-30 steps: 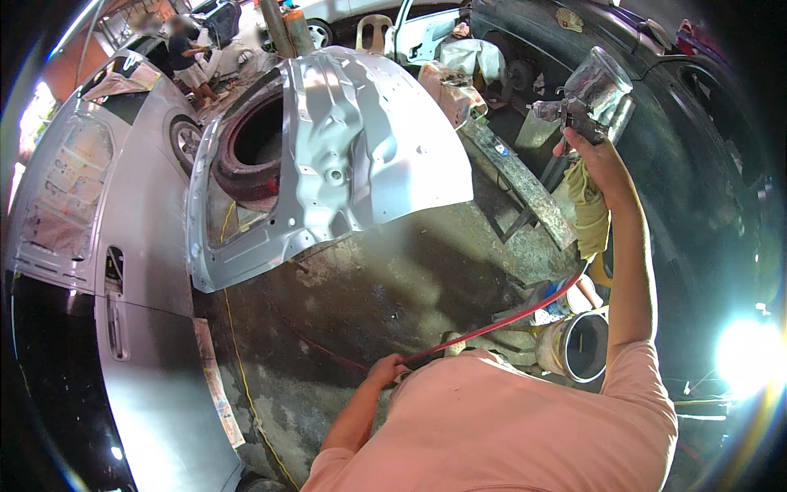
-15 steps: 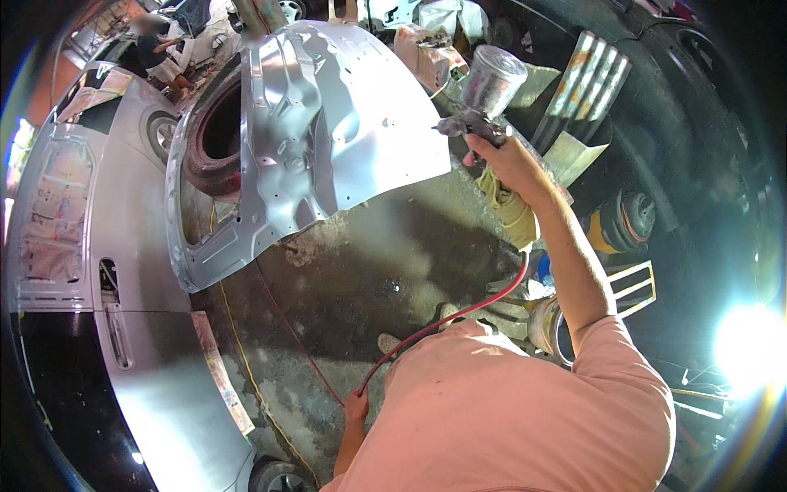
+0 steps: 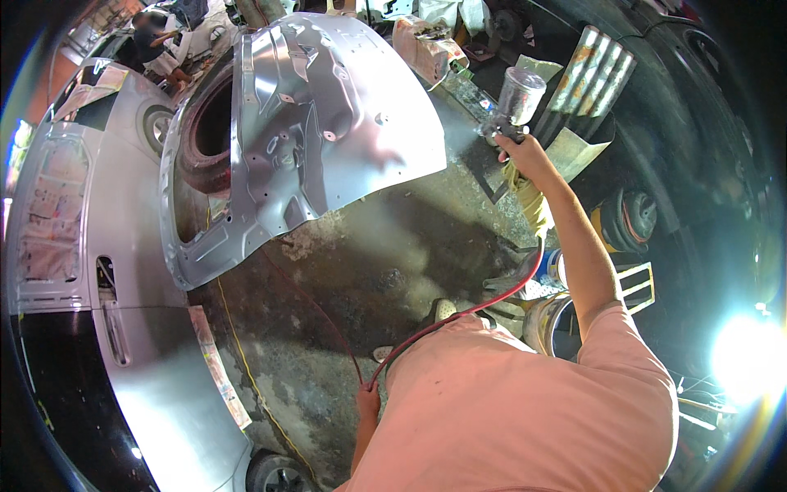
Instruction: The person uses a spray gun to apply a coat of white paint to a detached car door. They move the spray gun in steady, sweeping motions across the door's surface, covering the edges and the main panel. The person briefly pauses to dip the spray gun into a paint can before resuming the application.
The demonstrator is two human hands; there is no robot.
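Note:
My right hand (image 3: 526, 156) is closed around the handle of a paint spray gun (image 3: 502, 128) with a metal cup (image 3: 522, 92) on top. Pale mist fans out from its nozzle toward a silver car body panel (image 3: 385, 123), which stays a short gap to the left. A yellowish cloth (image 3: 529, 197) wraps the hose end below the grip. Low in the view, my left hand (image 3: 368, 402) is closed on the red air hose (image 3: 443, 321), which runs up to the gun. A dark red tire (image 3: 195, 168) shows behind the panel's left part.
At left stands a silver and black car (image 3: 135, 246) with paper-masked windows. A dark car body (image 3: 705, 164) fills the right side, beside a corrugated metal sheet (image 3: 586, 82) and a bucket (image 3: 541, 320). A bright lamp (image 3: 750, 357) shines lower right. Another person (image 3: 156, 49) is far left.
My right hand and the spray gun have shifted right, away from the panel's edge. Mist now shows at the nozzle. My left hand has moved slightly right with the hose.

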